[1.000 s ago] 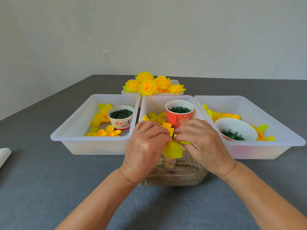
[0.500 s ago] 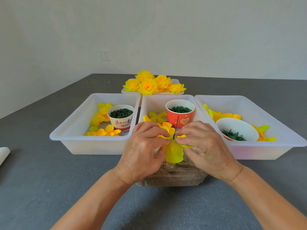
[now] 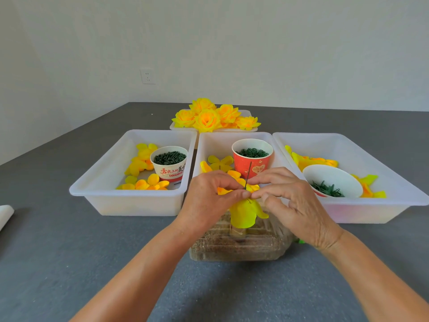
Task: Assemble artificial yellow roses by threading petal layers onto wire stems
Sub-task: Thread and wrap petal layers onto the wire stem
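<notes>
Mid-assembly: left hand [image 3: 210, 201] and right hand [image 3: 292, 201] pinch a petal layer [image 3: 243, 212] on the upright wire stem [image 3: 248, 174], finished roses [image 3: 209, 118] lying well behind it, loose petals remaining.

Both hands meeting fingertip to fingertip at the centre

Both forearms are reaching in from the lower corners and converging. The left hand [image 3: 210, 196] is showing its back to the camera, fingers curled, thumb and forefinger pinching inward at the meeting point. The right hand [image 3: 292, 201] is angling in from the opposite side, forefinger and thumb pinching toward the left thumb, remaining fingers [image 3: 277, 206] spreading loosely below. What exactly each pinch is gripping is probably too small to tell. Both wrists are bare.
</notes>
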### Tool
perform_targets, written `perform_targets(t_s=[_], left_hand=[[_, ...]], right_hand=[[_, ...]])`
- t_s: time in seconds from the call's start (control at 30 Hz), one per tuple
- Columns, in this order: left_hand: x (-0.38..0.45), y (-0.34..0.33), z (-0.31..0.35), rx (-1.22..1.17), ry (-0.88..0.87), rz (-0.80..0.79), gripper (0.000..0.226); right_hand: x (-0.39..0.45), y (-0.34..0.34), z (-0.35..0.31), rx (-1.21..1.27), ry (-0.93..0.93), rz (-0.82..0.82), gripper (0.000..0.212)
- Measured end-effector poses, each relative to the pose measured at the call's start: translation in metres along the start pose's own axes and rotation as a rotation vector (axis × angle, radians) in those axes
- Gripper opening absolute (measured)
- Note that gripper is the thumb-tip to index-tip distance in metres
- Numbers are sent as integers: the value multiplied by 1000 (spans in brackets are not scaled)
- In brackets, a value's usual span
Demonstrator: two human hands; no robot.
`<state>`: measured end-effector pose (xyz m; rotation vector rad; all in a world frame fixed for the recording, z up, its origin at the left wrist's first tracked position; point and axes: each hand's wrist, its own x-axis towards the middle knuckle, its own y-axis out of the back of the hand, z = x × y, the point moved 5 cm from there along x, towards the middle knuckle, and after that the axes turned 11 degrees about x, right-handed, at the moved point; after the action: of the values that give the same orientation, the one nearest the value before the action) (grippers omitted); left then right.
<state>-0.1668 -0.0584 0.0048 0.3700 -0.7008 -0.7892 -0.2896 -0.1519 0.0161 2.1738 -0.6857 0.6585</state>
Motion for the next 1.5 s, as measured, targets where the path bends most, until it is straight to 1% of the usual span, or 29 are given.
perform_targets(t_s=[0.07, 0.1, 0.3, 0.43, 0.53, 0.63, 0.7, 0.8, 0.83, 0.93, 1.0, 1.1, 1.17, 1.3, 1.43, 1.5], left_hand=[[-1, -1, -1, -12, 10, -6, 4], [-2, -2, -1, -18, 13, -7, 5], [0, -5, -4, -12, 9, 2, 11], [1, -8, -8, -42, 2, 3, 10], [1, -9, -11, -49, 9, 2, 12], [2, -10, -13, -91, 25, -16, 14], [2, -10, -13, -127, 37, -36, 14], [3, -10, -13, -132, 36, -48, 18], [3, -9, -12, -129, 35, -48, 16], [3, -9, -11, -113, 27, -54, 13], [3, -9, -11, -121, 29, -57, 13], [3, -9, -12, -134, 32, -56, 12], [3, -9, -13, -135, 29, -59, 12], [2, -9, -13, -131, 23, -58, 12], [2, -9, -14, -123, 29, -52, 13], [2, -9, -13, -117, 31, -51, 13]], right_hand=[[-1, -1, 4, -47, 0, 8, 19], [-2, -2, 5, -56, -1, 6, 17], [-3, -5, 12, -23, -18, -3, 14], [-2, -5, 16, 5, -45, -9, 14], [4, 3, 24, -3, -86, 37, 11], [16, 13, 42, 39, -235, 122, 17], [29, 14, 59, 58, -371, 133, 14], [54, 0, 87, 31, -520, 22, 7], [62, -8, 96, 34, -564, -38, 11], [80, -38, 121, -5, -682, -224, 43], [90, -54, 133, -131, -696, -329, 52], [96, -72, 143, -289, -677, -438, 50], [95, -79, 148, -290, -675, -454, 43], [93, -76, 148, -262, -654, -391, 25], [96, -46, 142, -334, -654, -174, 18], [92, -31, 140, -280, -650, -50, 15]])
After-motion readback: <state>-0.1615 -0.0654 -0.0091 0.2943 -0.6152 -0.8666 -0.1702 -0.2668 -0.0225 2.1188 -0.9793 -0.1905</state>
